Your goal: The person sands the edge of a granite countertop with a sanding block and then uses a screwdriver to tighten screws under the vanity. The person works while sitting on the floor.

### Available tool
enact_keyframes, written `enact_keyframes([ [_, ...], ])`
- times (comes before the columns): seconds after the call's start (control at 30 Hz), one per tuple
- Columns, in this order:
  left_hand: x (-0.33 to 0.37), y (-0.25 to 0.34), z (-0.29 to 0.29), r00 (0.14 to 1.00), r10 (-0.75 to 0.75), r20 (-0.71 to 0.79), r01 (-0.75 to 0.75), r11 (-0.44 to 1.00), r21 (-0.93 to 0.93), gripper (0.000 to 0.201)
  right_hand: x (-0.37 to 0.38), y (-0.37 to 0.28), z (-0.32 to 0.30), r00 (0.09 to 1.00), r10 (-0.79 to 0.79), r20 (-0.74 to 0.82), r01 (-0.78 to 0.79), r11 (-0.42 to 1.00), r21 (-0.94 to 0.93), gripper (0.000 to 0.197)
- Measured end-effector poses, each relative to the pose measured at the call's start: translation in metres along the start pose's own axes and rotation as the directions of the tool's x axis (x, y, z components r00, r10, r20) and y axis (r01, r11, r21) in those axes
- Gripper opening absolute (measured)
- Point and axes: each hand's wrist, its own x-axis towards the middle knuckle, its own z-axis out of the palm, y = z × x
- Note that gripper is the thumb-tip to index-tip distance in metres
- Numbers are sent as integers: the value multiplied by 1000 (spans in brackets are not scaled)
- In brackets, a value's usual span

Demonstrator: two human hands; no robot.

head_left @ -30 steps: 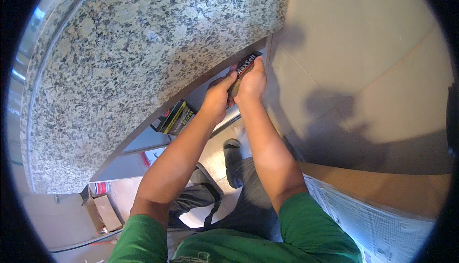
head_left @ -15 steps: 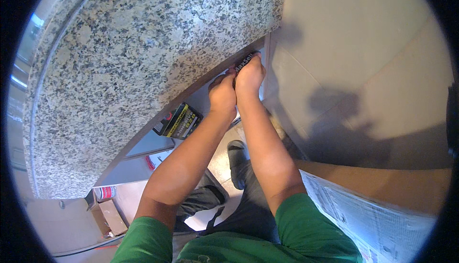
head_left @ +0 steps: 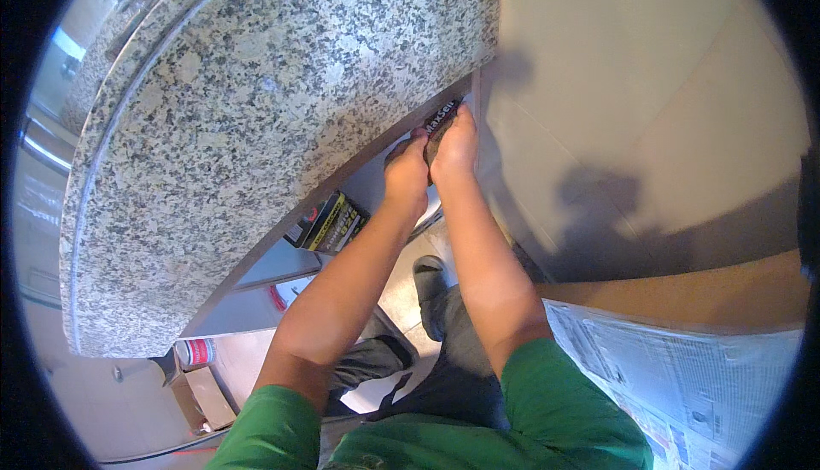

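Hands pressed together under the granite bench [head_left: 256, 128] edge, right hand [head_left: 457, 141] closed around dark tube [head_left: 437, 124], left hand [head_left: 406, 171] curled alongside steadying; steady even pressure along wall seam seems best.

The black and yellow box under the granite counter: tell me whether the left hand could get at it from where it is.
Probably yes. The left hand sits just above the black and yellow box, and nothing visible lies between them, though it helps grip the dark tube.

Both forearms bare, stretched up from six o'clock toward twelve, converging. Left hand [head_left: 405, 171] curled in a loose fist, knuckles up. Right hand [head_left: 454, 141] just beside it at one o'clock, fingers closed, touching the left.
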Motion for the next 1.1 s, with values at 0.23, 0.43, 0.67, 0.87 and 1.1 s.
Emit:
enact_keyframes([
  [0.23,0,-13,-8,990,8,143,-1,999,-47,37,-11,-4,-10,998,-64,2,64,989,-135,40],
  [0.43,10,-15,-5,996,-19,92,19,1000,3,40,0,3,-12,971,-238,17,232,924,-305,39],
  [0.67,14,-20,-1,995,57,77,-53,997,-61,36,8,5,-10,952,-307,-16,271,863,-426,50],
  [0.87,23,-19,-4,998,22,60,-15,994,-105,35,-2,0,7,943,-331,-38,263,809,-525,61],
  [1.1,21,-12,3,999,-35,30,38,994,-98,36,15,4,1,943,-327,-64,243,806,-540,58],
])
